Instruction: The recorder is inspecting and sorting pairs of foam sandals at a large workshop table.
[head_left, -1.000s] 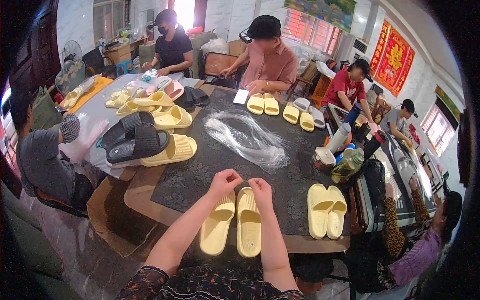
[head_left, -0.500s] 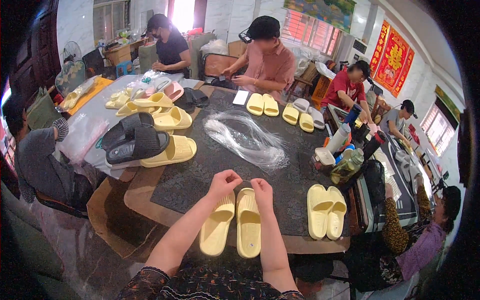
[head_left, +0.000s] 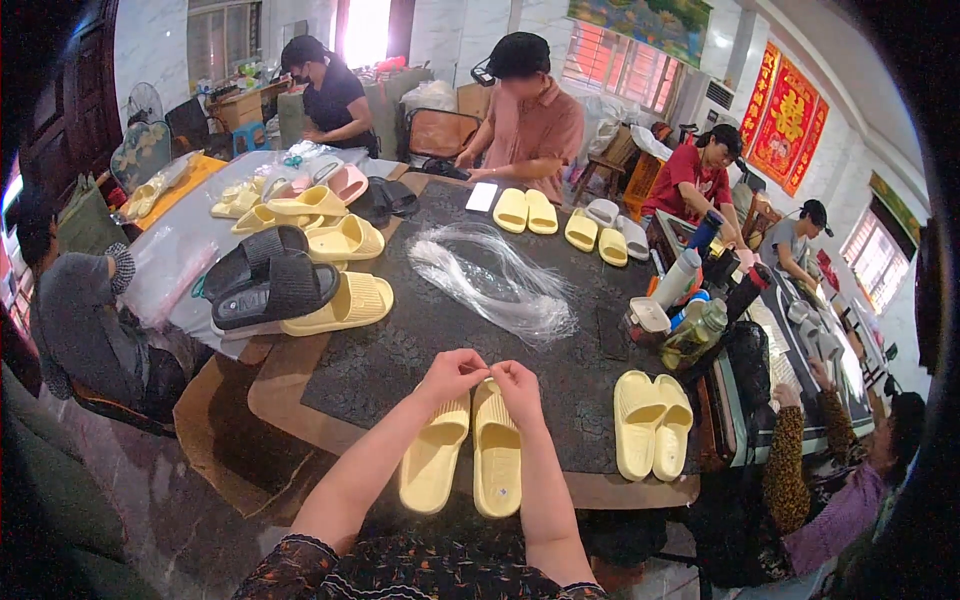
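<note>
Pointing lengthwise away, seemingly: nearest slippers [head_left: 497,458]

At the middle of the surface's [head_left: 360,370] near edge, two pale-yellow, open-backed rubbery slippers [head_left: 433,475] lie side by side, toes inward; left fingers [head_left: 470,368] and right fingers [head_left: 510,378] meet at their toe ends. Beyond, near the centre, lies a clear, looped bundle of thin strands [head_left: 440,270]. A second pale-yellow pair [head_left: 637,430] lies by the near right corner. Toward the left edge, black, ribbed rubbery slippers [head_left: 285,295] rest on yellow ones [head_left: 360,300]. Near the far edge, a flat white rectangle [head_left: 481,196] lies left of another yellow pair [head_left: 511,211].
</note>
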